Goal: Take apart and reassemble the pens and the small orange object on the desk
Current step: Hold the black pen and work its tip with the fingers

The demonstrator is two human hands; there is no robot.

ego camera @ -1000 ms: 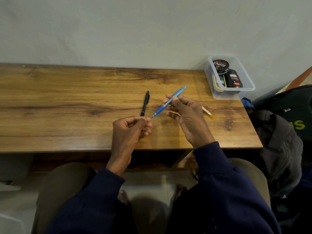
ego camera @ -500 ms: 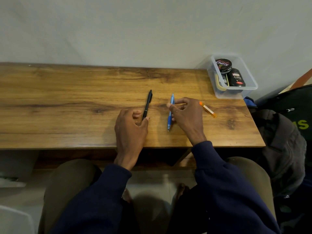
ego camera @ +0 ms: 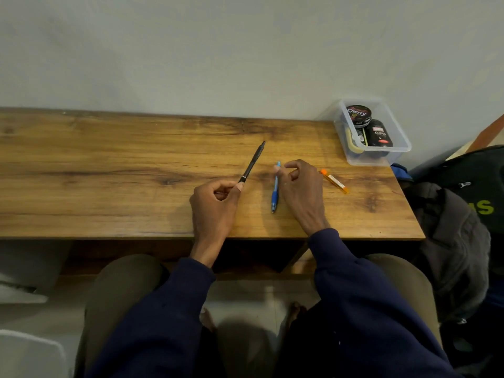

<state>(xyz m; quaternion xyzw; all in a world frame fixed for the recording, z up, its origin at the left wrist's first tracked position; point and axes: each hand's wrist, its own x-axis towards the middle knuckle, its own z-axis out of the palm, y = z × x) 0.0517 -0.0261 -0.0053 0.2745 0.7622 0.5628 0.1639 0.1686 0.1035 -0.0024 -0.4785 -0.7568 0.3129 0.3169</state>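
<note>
The slim black plastic pen [ego camera: 252,165] is pinched at its near end by the left hand [ego camera: 215,205]. The slim blue plastic pen [ego camera: 275,190] is touched by the curled right hand [ego camera: 300,192]; its grip cannot be told.

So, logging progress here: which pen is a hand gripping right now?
The black pen, its near end pinched by the left hand; the blue pen lies on the desk.

Wooden desk [ego camera: 109,165] against a plain pale wall [ego camera: 191,50].
</note>
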